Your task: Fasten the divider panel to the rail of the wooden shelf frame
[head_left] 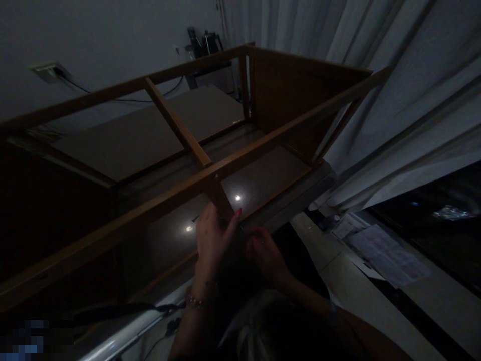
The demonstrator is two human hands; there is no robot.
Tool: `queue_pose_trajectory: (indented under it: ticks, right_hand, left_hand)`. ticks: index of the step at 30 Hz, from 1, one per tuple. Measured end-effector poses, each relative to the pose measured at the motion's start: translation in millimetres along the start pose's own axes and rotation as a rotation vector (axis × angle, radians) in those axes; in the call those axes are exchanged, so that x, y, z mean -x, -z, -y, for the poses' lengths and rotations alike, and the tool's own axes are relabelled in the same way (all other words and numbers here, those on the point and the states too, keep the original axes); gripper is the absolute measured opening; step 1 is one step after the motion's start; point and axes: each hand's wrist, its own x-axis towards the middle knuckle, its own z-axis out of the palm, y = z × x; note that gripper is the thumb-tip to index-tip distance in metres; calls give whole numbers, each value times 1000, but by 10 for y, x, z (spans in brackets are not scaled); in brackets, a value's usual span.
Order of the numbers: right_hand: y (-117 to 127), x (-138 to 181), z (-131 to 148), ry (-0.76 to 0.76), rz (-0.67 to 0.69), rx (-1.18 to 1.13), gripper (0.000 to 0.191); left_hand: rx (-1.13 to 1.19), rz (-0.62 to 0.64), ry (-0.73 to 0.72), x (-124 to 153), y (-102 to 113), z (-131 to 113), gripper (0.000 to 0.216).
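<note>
A brown wooden furniture frame point(176, 188) with long rails, a crosspiece point(180, 125) and side panels fills the middle of the view. Below its near rail, my left hand point(211, 235) is closed around a short wooden upright point(222, 198), thumb along its near side. My right hand point(266, 253) is just to the right and a little lower, its fingers pinched together. A thin, faintly shiny tip shows between the right fingers and the left thumb; the dim light hides what it belongs to. A bracelet circles my left wrist.
The frame stands over a glossy surface point(270, 168). White curtains point(376, 95) hang at the right. Papers point(383, 250) lie at the lower right. A wall socket point(48, 73) with a cable is at the left, a dark kettle point(211, 44) at the back, and a metal tube point(139, 326) below.
</note>
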Motion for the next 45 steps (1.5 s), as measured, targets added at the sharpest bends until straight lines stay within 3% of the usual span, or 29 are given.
queue_pose_trajectory:
  ticks: [4,9,13,19,22,25,29,32,35,45]
  right_hand:
    - [77,5,-27,118,1,290,20]
    - [295,-121,-32,610,166,808,21]
    - [380,-216,53,723,79,990,19]
    - [367,-199,213,640,40,1221,24]
    - [313,-155,223,570,69,1181,32]
    - [198,-99,209,308,46,908,46]
    - [36,-24,173,-279,50,299,56]
    - [-23,5,144,-461,70,-14,59]
    - [-44,-3,144,-471,82,-70,59]
    - [-77,20,129,-277,-20,166,39]
  left_hand:
    - [9,12,18,9,-11,4,34]
    - [29,9,6,3,-21,17,35]
    - [4,-20,-14,-6,-18,7,35]
    - [3,-8,-23,-11,-13,2,36]
    - [0,-15,-24,-14,-16,8,35]
    - [-10,-13,-15,-13,-14,6,35]
    - [6,-6,-4,-10,-3,-12,36]
    - [19,-9,-16,-11,-3,-17,36]
    - [19,-22,-23,-10,-14,-9,36]
    - [3,-32,-36,-12,-6,-3,34]
